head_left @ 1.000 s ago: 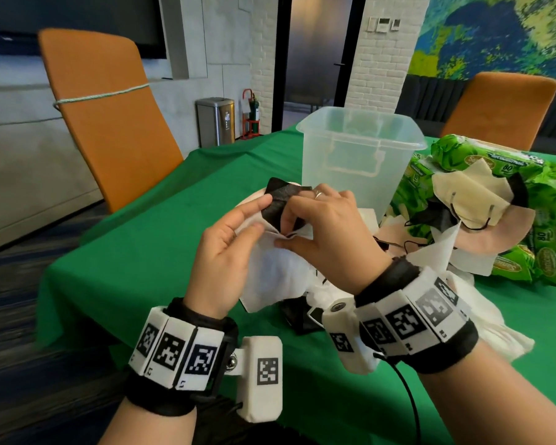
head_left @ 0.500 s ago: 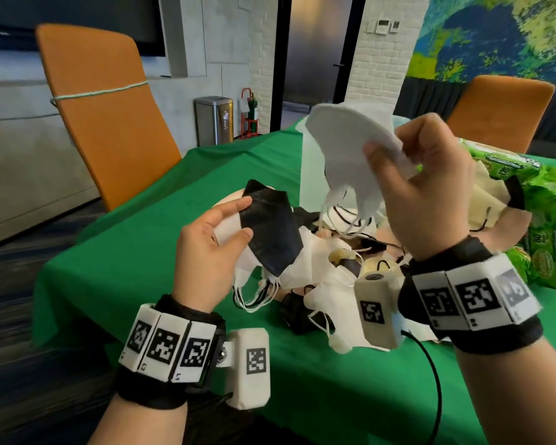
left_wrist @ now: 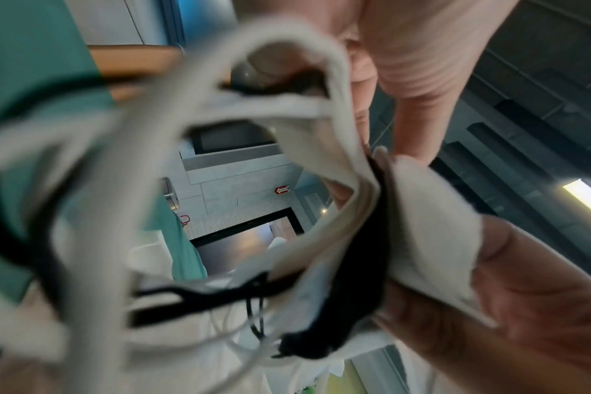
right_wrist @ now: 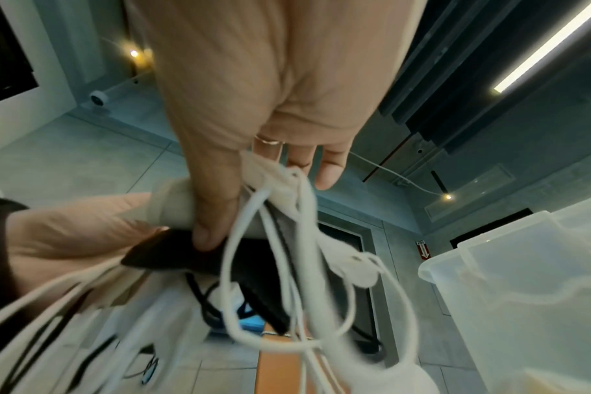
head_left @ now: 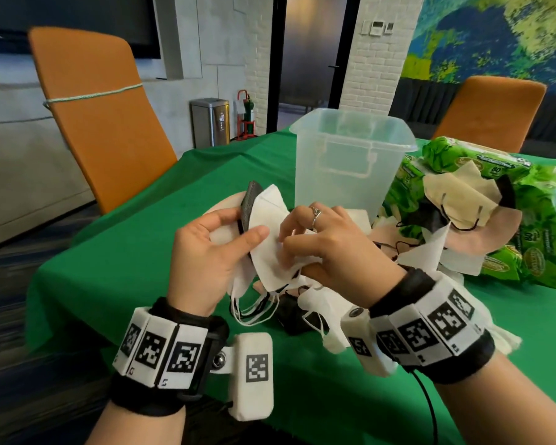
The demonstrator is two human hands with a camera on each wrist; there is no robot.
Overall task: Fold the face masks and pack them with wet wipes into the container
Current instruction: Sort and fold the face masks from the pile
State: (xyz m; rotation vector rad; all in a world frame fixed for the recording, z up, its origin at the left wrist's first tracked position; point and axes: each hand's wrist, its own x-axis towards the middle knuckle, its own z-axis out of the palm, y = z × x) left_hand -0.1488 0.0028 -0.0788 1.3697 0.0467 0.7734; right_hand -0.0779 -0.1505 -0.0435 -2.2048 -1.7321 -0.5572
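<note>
Several folded face masks [head_left: 270, 239] are clamped in both grips, left hand [head_left: 206, 252] and right hand [head_left: 328, 252]; container [head_left: 350, 162] looks empty; wet wipes [head_left: 527, 220] and loose masks [head_left: 456, 207] remain unpacked on worktop [head_left: 126, 252].

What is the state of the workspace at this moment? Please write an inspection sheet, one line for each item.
Surface: table under a green cloth.
Job's things: folded white face mask stacked on a dark grey mask in both hands; clear plastic container upright, lid off; green wet wipe packs to its right.
Clutter: loose pile of beige, white and black masks against the packs and below the hands.
Grippers: left hand holds the stack; right hand pinches the white mask.
Cables: black cable from the right wristband.
Surroundings: two orange chairs, steel bin.
</note>
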